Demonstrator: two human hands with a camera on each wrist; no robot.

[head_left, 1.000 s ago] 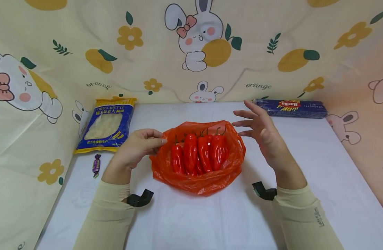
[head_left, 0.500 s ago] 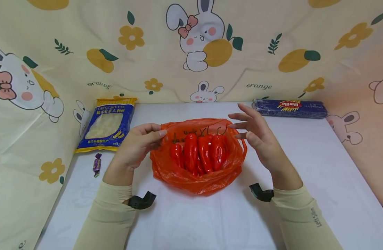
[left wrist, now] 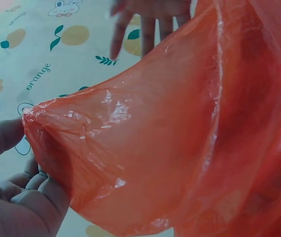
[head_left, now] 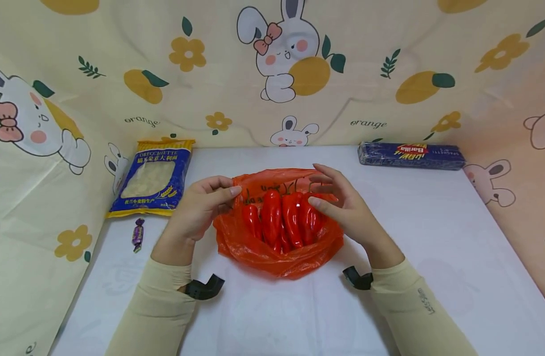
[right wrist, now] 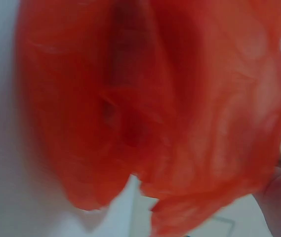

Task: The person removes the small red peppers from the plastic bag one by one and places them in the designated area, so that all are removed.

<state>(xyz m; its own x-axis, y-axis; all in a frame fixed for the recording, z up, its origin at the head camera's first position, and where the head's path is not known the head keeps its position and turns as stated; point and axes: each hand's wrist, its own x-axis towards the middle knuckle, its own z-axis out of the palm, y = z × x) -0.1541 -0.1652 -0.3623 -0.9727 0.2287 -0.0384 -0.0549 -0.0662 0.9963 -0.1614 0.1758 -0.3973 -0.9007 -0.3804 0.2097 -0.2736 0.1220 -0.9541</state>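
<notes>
An orange-red plastic bag [head_left: 277, 267] lies with its mouth wide, showing several glossy red chili peppers [head_left: 292, 217] inside, green stems at the back. My left hand [head_left: 196, 210] pinches the bag's upper left rim between thumb and fingers. In the left wrist view, that hand [left wrist: 26, 202] draws the thin film [left wrist: 130, 128] out to a point. My right hand [head_left: 352, 212] hovers at the right side of the mouth, fingers extended and thumb apart, overlapping the peppers in the head view. Bag film [right wrist: 219, 113] fills most of the right wrist view.
Behind my left hand lies a blue and yellow bag of orecchiette [head_left: 152, 178], with a purple wrapped candy [head_left: 138, 235] in front of it. A blue Barilla spaghetti packet [head_left: 412, 155] is at the back right. A printed cloth backdrop [head_left: 210, 89] rises behind the white table [head_left: 455, 247].
My right hand has moved left and in over the bag's right side. My left hand has raised the left rim slightly and shifted a little to the right.
</notes>
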